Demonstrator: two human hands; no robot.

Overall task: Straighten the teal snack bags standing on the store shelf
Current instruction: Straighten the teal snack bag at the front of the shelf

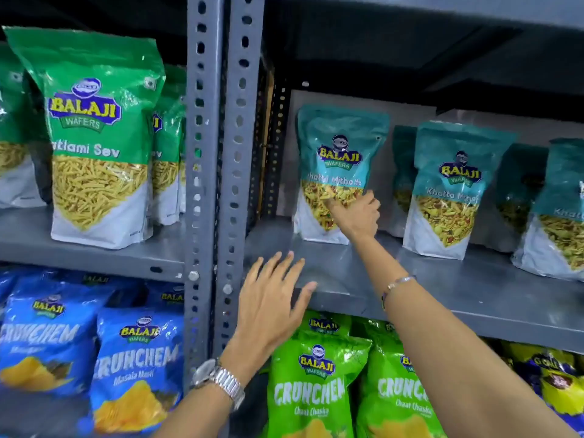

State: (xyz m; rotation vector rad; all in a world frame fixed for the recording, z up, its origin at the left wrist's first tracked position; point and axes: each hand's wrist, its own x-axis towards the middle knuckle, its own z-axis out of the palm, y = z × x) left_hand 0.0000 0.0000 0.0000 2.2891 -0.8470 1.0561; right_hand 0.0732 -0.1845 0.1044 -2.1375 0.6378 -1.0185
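Barely begun | right hand touching leftmost teal bag, grasp unclear | left hand released, lower centre | bags at right still tilted

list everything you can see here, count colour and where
teal snack bags: at least five, teal and white, standing on the right upper shelf
green sev bags: at least three, green and white, left upper shelf
blue chip bags: at least three, blue, lower left
lime chip bags: at least two, lime green, lower middle
dark yellow-print bag: one, lower right, partly cut off
shelf uprights: two, grey, perforated, centre
left hand: one, open, at the shelf edge, watch on wrist
right hand: one, touching the leftmost teal bag, bracelet on wrist
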